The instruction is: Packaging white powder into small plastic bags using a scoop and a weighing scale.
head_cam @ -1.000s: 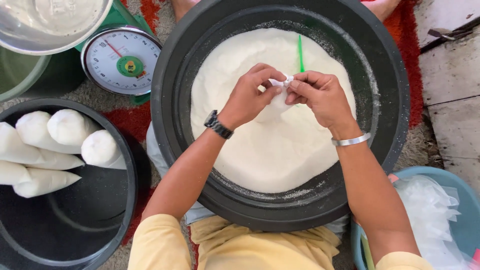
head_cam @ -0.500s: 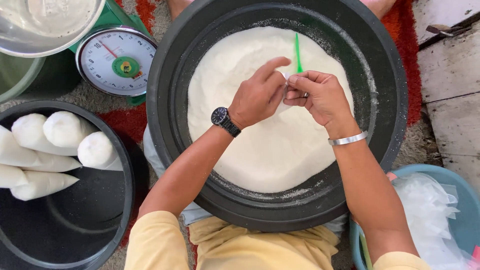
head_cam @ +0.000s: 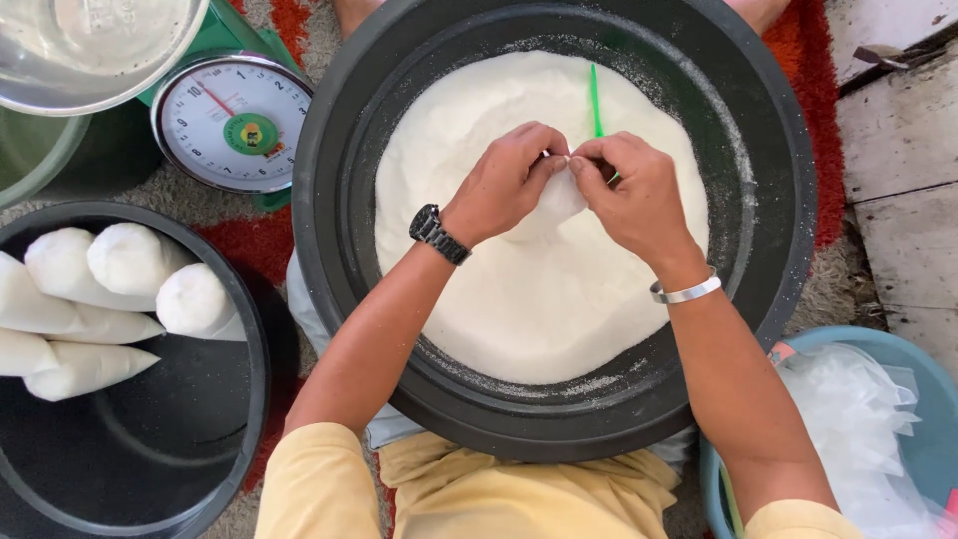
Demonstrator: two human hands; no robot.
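A small clear plastic bag (head_cam: 557, 200) filled with white powder hangs between my hands above a big black tub (head_cam: 329, 240). My left hand (head_cam: 504, 182), with a black wristwatch, and my right hand (head_cam: 634, 195), with a silver bangle, both pinch the bag's twisted neck, fingertips touching. The tub holds a broad heap of white powder (head_cam: 519, 299). A green stick-like handle (head_cam: 595, 98) pokes up from the powder just beyond my hands.
Left, a second black tub (head_cam: 150, 449) holds several tied white bags (head_cam: 130, 258). A green dial scale (head_cam: 230, 120) with a metal bowl (head_cam: 60, 60) stands at top left. A blue basin (head_cam: 928, 449) of empty plastic bags (head_cam: 848, 409) sits lower right. Red rug underneath.
My left hand swung round the bag's neck and came back; both hands are now pressed closer together on the twisted top, slightly higher in view.
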